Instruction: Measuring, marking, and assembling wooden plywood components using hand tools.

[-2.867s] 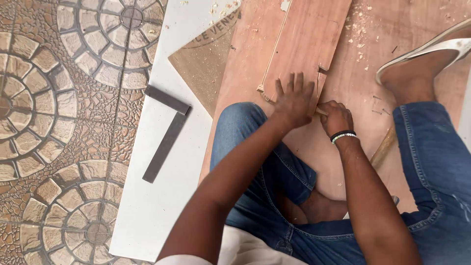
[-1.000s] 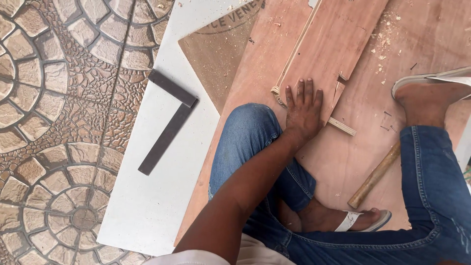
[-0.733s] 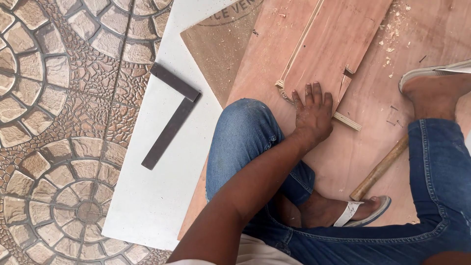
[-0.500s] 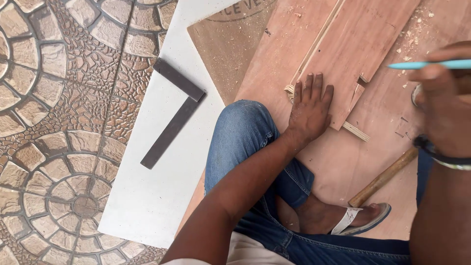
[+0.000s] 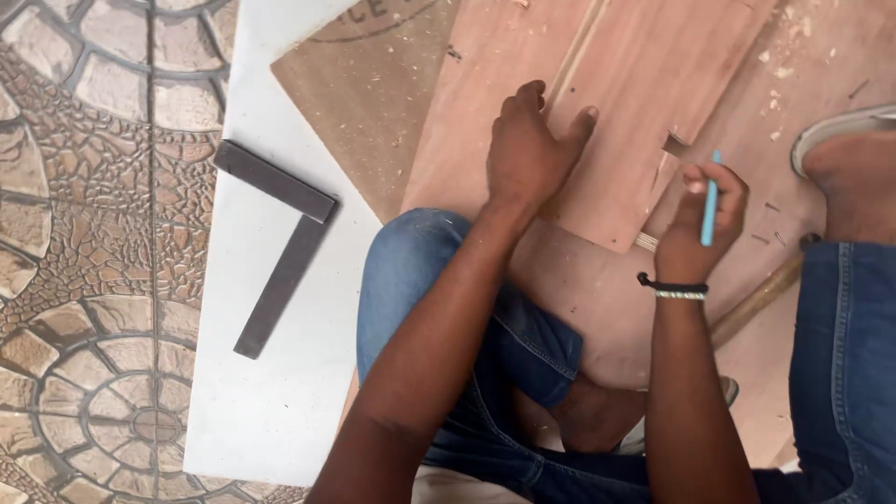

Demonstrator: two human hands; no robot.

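Patterned stone paving (image 5: 84,280) fills the far left of the view. Next to it lies a white board (image 5: 271,411), and on that board rests a dark metal try square (image 5: 280,243), flat, its two arms forming an L. Further right, a brown sheet (image 5: 364,103) with scattered sawdust overlaps the white board and runs under the reddish plywood. My left hand (image 5: 527,154) is pressed down on a reddish plywood panel (image 5: 644,103), fingers bent over its left edge, holding the panel in place rather than closed around anything. The panel lies on a larger plywood sheet (image 5: 597,308), above my bent knee in blue jeans (image 5: 420,280). A small notch shows in the panel's right edge. My right hand (image 5: 705,219), wearing a dark wristband, is clenched around a light blue pencil (image 5: 711,198), held upright just beside that notch. A wooden handle (image 5: 761,294) lies past the wrist, and a sandalled foot (image 5: 849,159) rests at the far right.
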